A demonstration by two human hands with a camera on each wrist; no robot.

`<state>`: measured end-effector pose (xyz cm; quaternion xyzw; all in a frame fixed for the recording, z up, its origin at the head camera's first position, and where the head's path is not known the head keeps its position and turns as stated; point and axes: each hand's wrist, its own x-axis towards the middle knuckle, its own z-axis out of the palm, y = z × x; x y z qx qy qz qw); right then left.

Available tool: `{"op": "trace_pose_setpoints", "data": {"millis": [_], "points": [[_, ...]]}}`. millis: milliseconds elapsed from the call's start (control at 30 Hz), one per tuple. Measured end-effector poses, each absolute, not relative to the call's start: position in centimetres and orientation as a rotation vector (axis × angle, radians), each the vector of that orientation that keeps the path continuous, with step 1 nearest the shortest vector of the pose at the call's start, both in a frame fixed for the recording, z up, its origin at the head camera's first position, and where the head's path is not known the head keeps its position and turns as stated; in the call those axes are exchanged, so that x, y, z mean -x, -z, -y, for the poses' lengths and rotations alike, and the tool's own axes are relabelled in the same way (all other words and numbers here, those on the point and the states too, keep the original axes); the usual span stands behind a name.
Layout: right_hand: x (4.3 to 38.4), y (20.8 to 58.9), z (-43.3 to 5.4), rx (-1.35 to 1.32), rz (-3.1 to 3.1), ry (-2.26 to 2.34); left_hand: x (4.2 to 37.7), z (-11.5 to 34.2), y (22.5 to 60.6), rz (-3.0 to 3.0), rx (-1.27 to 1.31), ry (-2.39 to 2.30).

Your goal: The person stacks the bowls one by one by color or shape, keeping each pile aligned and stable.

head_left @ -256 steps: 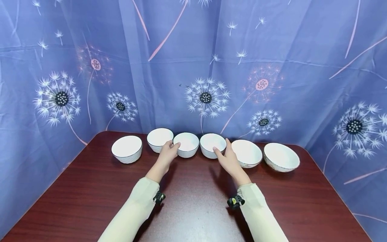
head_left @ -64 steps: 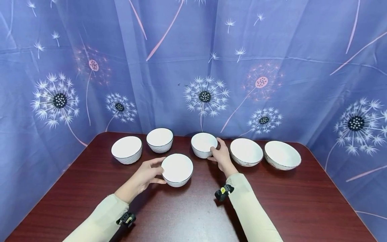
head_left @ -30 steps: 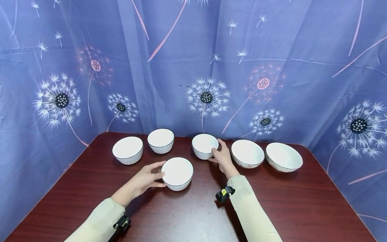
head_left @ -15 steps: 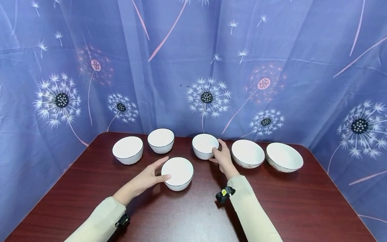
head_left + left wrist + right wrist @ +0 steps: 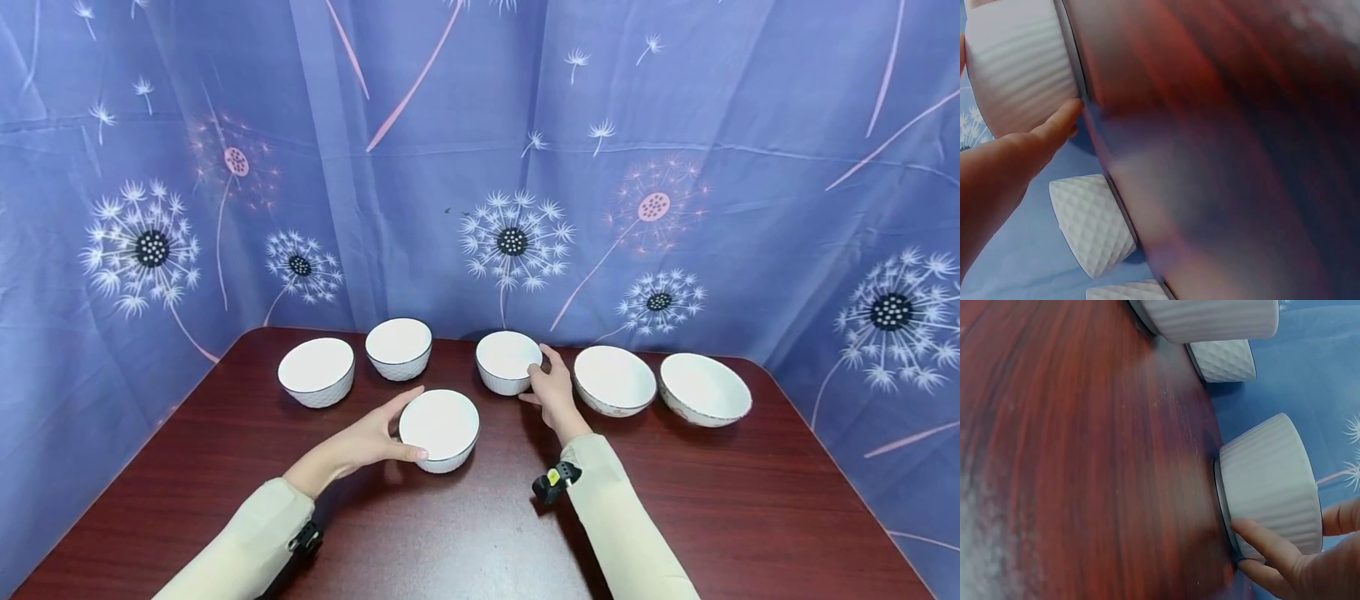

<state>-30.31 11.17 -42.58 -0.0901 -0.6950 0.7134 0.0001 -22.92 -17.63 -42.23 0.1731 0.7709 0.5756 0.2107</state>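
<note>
A white ribbed bowl (image 5: pixel 438 425) with a dark rim line stands upright on the near middle of the table. My left hand (image 5: pixel 375 435) holds its left side, thumb along the front and index finger at the back. In the left wrist view, a fingertip meets the ribbed wall close to the base. Farther back, a similar ribbed bowl (image 5: pixel 506 358) is gripped at its right side by my right hand (image 5: pixel 551 387). The right wrist view shows fingers (image 5: pixel 1269 544) at the foot of that bowl and another digit by its rim. Both bowls look bare inside.
Two white bowls with diamond relief, one far left (image 5: pixel 317 372) and one beside it (image 5: pixel 399 348), stand at the back. On the right are two wider bowls with patterned outsides (image 5: pixel 615 381) (image 5: pixel 705 389). A blue dandelion curtain (image 5: pixel 420 208) hangs behind the dark red table (image 5: pixel 480 533).
The left ribbed bowl came forward from the back row with my left hand; the right one shifted slightly left. Lately my left thumb slid from its left side round to the front.
</note>
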Motion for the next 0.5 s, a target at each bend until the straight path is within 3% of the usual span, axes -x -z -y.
{"op": "trace_pose_setpoints", "data": {"millis": [500], "points": [[30.52, 42.70, -10.90, 0.332, 2.165, -2.170, 23.20, 17.68, 42.39, -2.131, -0.496, -1.605]]}}
